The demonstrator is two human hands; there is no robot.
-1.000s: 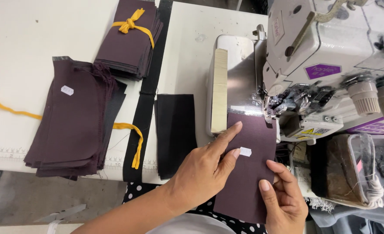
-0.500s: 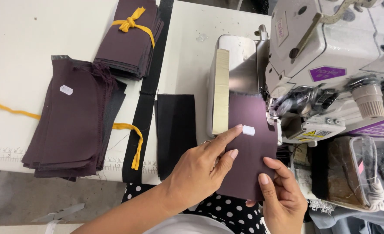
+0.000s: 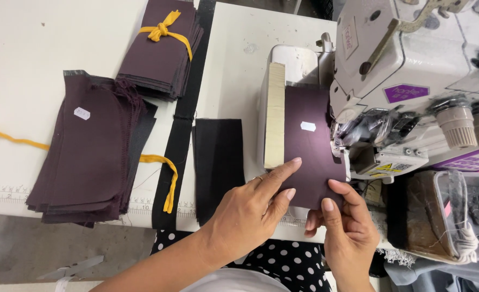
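White worktop [image 3: 50, 65] carries the overlock sewing machine [image 3: 407, 70]. Dark plum fabric piece [image 3: 310, 154] lies long axis near-to-far beside the presser foot; left hand [image 3: 250, 208] presses flat, fingers extended; right hand [image 3: 348, 230] pinches its near edge.

Left forearm enters from the lower left, bare, angled up and to the right across the frame. Left hand [image 3: 250, 208] lies palm down, wrist roughly straight; index finger extended and pointing up-right, fingertip pressed flat, remaining fingers loosely curled beneath it (a ring shows on one finger). Right hand [image 3: 348, 230] comes up from the bottom edge, wrist bent slightly inward; thumb lies on top, pointing up-left, fingers curled underneath in a pinch. The two hands sit near each other, left fingertips just beside the right thumb, not touching.
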